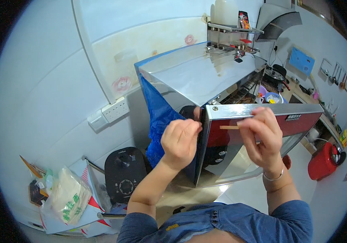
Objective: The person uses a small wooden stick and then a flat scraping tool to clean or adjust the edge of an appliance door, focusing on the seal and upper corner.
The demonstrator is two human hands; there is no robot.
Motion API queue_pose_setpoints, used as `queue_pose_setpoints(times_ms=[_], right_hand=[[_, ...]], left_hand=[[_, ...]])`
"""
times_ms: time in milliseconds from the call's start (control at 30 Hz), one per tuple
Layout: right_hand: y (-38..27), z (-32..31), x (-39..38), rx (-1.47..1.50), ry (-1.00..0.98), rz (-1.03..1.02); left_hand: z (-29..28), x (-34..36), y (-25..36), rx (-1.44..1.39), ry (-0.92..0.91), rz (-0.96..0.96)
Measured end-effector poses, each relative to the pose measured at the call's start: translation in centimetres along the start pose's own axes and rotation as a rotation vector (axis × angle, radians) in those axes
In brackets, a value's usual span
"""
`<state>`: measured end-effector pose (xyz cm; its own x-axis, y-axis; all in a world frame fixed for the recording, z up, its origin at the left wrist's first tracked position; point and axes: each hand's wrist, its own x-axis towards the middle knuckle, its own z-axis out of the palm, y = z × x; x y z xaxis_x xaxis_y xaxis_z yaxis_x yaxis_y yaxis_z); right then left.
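Observation:
A steel cabinet (181, 83) stands before me with its door (264, 108) swung open; the door has a silver frame, a dark red upper panel and glass below. My right hand (264, 135) is in front of the red panel, thumb and forefinger pinched on a short, thin wooden stick (229, 127) that points left. Beside the door's hinge edge is my left hand (181, 141), its fingers curled together. Whatever it may hold is hidden, and I cannot tell whether it touches the door.
Blue plastic sheeting (153, 117) drapes the cabinet's left side. Below it are a black appliance with a dial (125, 174) and a plastic bag of noodles (68, 198). A white socket strip (114, 110) is on the wall. Far right stands a red bin (322, 164); pans line the counter.

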<state>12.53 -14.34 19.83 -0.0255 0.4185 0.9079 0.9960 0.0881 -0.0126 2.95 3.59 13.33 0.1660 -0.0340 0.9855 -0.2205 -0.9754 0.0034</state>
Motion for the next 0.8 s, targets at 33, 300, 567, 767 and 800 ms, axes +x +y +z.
queue_pose_setpoints(times_ms=[33,300,567,767,800], right_hand=[[-0.4,-0.2,-0.3,0.014,-0.02,-0.027],[-4.4,6.9,-7.5,0.354,-0.355,0.1],[-6.8,13.8,-18.3,0.451,-0.74,0.334],[-7.8,16.0,-24.0,0.338,-1.293,0.218],[-8.3,16.1,-24.5,0.341,-1.337,0.186]], left_hand=[[-0.1,-0.7,0.3,-0.048,-0.024,-0.061],[-4.8,-10.6,2.9,-0.675,-0.294,-0.594],[-7.8,-24.3,7.5,-0.896,-0.318,-1.574],[-9.6,-36.9,8.9,-0.587,-0.398,-1.925],[-10.2,-40.1,9.4,-0.493,-0.389,-1.941]])
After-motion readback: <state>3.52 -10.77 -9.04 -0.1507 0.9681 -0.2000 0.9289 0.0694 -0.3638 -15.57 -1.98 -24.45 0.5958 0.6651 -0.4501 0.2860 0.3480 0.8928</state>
